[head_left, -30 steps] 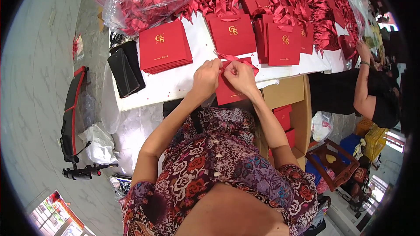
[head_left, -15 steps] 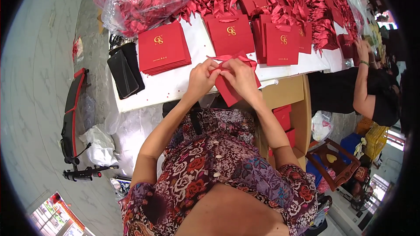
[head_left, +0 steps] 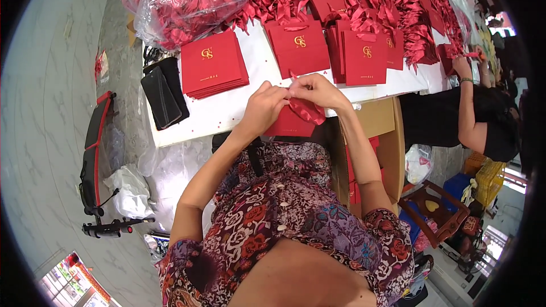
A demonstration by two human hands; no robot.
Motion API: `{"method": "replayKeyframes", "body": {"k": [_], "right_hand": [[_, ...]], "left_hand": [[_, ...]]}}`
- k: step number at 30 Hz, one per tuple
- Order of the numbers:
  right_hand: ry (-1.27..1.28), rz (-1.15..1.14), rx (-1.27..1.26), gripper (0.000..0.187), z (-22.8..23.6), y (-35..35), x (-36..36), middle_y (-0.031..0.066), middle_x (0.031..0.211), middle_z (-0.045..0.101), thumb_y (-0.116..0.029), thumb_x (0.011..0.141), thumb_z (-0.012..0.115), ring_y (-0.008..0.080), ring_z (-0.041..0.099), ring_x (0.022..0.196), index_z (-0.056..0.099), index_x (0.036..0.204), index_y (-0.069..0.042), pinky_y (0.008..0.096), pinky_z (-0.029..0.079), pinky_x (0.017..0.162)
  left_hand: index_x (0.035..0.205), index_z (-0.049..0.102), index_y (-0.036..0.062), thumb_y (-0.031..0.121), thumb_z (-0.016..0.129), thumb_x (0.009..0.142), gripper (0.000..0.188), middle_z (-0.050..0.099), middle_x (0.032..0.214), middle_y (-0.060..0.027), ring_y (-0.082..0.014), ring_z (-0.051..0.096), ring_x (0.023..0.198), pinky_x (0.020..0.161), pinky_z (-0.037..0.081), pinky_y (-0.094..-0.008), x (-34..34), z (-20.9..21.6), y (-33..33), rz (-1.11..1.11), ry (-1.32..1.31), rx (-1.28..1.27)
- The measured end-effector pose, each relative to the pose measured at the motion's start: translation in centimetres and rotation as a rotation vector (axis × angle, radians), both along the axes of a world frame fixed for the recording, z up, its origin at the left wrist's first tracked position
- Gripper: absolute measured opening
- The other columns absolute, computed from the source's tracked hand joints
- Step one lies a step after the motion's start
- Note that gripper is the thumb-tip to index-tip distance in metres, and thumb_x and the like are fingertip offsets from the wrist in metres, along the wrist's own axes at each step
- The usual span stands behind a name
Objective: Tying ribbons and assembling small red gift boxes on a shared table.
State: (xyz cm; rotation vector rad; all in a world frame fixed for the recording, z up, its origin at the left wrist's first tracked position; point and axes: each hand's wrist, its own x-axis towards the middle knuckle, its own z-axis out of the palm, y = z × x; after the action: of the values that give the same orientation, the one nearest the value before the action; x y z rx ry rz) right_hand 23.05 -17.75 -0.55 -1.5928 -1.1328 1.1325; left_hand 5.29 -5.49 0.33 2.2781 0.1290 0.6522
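Observation:
A small red paper gift bag [head_left: 289, 125] hangs at the table's front edge, below my two hands. A shiny red ribbon [head_left: 310, 112] is threaded at its top and droops over its right side. My left hand [head_left: 264, 106] is closed, its fingertips pinching at the bag's top edge. Close beside it, my right hand [head_left: 318, 90] pinches the ribbon between thumb and forefinger, and a short ribbon end sticks up past the fingers. The fingertips nearly touch and hide the exact spot where ribbon and bag meet.
A stack of flat red bags [head_left: 211, 63] lies left of my hands, beside a black phone [head_left: 161, 96]. Behind are finished-looking bags [head_left: 298, 45], ribbon heaps and a plastic sack of ribbon [head_left: 185, 3]. An open carton [head_left: 375, 119] stands below right; a co-worker's arm [head_left: 467, 99] reaches in.
The bag has turned to face me more squarely, and the ribbon now hangs down its right side. My right hand has risen slightly; the left wrist has turned. The co-worker's hand has moved.

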Motion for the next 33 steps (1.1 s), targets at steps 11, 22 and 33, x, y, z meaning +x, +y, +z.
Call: {"method": "replayKeyframes", "body": {"k": [11,22,33], "right_hand": [[0.019,-0.566,0.157,0.020,-0.6,2.5,-1.0,0.0059,0.076,0.069,-0.016,0.091,0.065,0.0092,0.063,0.070,0.071,0.093,0.002,0.0268,0.050,0.064],[-0.114,-0.242,-0.129,0.020,-2.5,-0.3,1.3,0.0058,0.071,0.068,-0.017,0.080,0.069,0.0114,0.062,0.067,0.070,0.085,0.003,0.0273,0.050,0.064],[0.006,-0.378,0.064,0.010,-1.6,-0.6,-0.5,-0.0024,0.075,0.058,-0.011,0.088,0.066,0.0038,0.050,0.065,0.066,0.089,-0.001,0.0218,0.042,0.061]], "left_hand": [[0.087,0.065,0.0048,0.007,0.074,0.078,0.013,0.064,0.080,-0.0079,-0.0268,0.056,0.075,0.068,0.047,-0.0364,0.2,-0.1,0.1,0.046,0.067,-0.005],[0.090,0.065,0.0068,0.010,0.075,0.078,0.016,0.065,0.082,-0.0070,-0.0269,0.057,0.076,0.070,0.047,-0.0366,0.1,-0.4,0.4,0.105,0.097,0.003],[0.086,0.077,0.0118,0.023,0.076,0.080,0.013,0.063,0.084,-0.0054,-0.0251,0.057,0.082,0.076,0.043,-0.0376,2.0,-1.7,-0.3,0.328,0.004,-0.107]]}}
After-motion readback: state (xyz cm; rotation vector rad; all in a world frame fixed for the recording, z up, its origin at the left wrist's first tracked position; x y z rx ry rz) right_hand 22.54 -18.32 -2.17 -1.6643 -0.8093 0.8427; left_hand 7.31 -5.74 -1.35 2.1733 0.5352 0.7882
